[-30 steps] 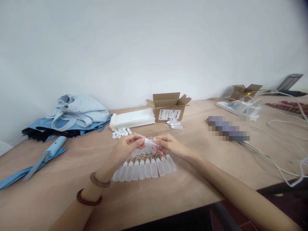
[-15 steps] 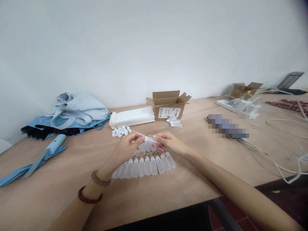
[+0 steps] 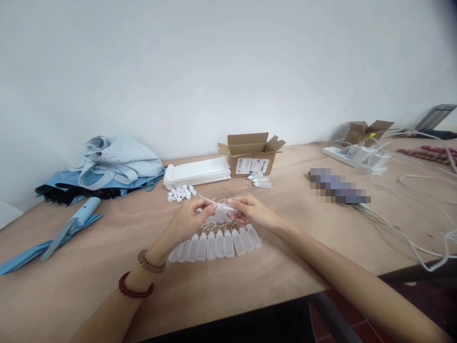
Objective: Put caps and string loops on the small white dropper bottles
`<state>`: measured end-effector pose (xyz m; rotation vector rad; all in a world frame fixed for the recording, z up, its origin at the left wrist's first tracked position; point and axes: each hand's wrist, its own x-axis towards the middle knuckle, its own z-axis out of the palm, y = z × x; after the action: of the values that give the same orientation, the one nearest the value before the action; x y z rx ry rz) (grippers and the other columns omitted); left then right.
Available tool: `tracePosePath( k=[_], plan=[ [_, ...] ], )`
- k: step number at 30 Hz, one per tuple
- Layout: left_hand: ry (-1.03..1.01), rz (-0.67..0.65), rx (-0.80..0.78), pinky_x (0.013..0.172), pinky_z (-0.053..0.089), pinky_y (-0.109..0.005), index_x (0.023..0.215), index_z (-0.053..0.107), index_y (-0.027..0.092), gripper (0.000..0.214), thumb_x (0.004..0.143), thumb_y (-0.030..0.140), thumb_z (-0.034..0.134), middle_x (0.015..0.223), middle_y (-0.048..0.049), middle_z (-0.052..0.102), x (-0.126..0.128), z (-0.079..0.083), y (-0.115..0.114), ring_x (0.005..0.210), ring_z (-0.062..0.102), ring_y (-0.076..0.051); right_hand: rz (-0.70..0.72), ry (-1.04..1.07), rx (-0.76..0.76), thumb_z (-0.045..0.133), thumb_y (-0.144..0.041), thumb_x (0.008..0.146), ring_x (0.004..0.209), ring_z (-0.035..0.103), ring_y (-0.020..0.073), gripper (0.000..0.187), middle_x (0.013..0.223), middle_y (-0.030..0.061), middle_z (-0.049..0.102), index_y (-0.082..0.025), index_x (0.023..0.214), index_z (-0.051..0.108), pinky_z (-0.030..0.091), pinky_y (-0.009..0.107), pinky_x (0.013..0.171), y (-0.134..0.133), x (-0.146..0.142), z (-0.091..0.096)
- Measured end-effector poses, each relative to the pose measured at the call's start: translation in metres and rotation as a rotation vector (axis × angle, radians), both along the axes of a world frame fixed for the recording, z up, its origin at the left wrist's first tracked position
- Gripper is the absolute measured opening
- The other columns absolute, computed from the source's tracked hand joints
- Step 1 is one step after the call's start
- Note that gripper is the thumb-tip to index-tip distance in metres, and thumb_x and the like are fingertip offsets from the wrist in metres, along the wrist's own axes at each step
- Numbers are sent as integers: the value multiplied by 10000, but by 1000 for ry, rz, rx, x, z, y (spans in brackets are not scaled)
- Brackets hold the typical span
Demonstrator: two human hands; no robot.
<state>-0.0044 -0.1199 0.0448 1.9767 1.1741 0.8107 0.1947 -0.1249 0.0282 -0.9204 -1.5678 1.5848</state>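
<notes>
Between my two hands I hold a small translucent plastic bottle (image 3: 225, 208) above the table. The fingers of my left hand (image 3: 195, 212) pinch its neck end, where a thin pale cord or tube sticks out. At the other end, my right hand (image 3: 253, 210) has thumb and fingers closed on the bottle's base. Below my hands lies a row of similar bottles (image 3: 211, 247), side by side, with pale cords at their necks. More bottles lie behind that row, partly hidden by my hands. A small heap of white caps (image 3: 182, 193) is just beyond my left hand.
Behind stand a stack of white envelopes (image 3: 198, 171) and an opened cardboard box (image 3: 252, 159), with several bottles (image 3: 262, 182) before it. Blue fabric (image 3: 117, 164) and a folded umbrella-like item (image 3: 84, 214) lie left. At right are a pixelated object (image 3: 337, 186), a power strip (image 3: 357, 157) and loose cables.
The bottle between my hands has turned slightly, and its side now shows more broadly. Both hands keep their grip. The camera view has shifted a little.
</notes>
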Motion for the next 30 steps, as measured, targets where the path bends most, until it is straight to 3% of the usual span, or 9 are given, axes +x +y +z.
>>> tracePosePath(
  k=[6, 11, 15, 22, 30],
  plan=[
    [-55, 48, -4, 521, 428, -223, 725, 628, 144, 346, 849, 433, 485, 683, -16, 613, 0, -4, 3, 515, 502, -100, -194, -95, 126, 644, -422, 753, 520, 522, 95, 338, 702, 14, 602, -136, 922, 584, 399, 204, 430, -3, -3, 1],
    [-108, -32, 98, 712, 480, -265, 851, 628, 157, 249, 842, 377, 512, 842, -48, 653, 1, -6, 4, 777, 594, -168, -203, -161, 228, 511, -436, 846, 421, 429, 76, 336, 467, -39, 478, -148, 681, 561, 331, 209, 441, -4, -2, -2],
    [-87, -22, 133, 749, 475, -279, 904, 634, 172, 245, 836, 381, 526, 930, -58, 668, 1, -8, 4, 852, 601, -189, -228, -164, 207, 504, -446, 849, 407, 409, 74, 355, 455, -44, 461, -156, 647, 531, 322, 212, 440, -4, -3, -3],
    [-80, 2, -83, 602, 455, -254, 683, 642, 135, 451, 872, 492, 439, 605, -35, 618, 0, -6, 2, 598, 565, -151, -217, -196, 272, 480, -449, 865, 424, 392, 79, 332, 489, -52, 435, -146, 783, 589, 310, 215, 436, -8, -6, -2],
    [122, -73, 197, 624, 402, -256, 729, 660, 169, 374, 886, 421, 433, 699, -16, 643, -2, -2, 1, 662, 546, -154, -280, -219, 314, 444, -454, 880, 470, 364, 86, 359, 524, -46, 389, -168, 673, 513, 298, 221, 474, -2, -5, -13]
  ],
)
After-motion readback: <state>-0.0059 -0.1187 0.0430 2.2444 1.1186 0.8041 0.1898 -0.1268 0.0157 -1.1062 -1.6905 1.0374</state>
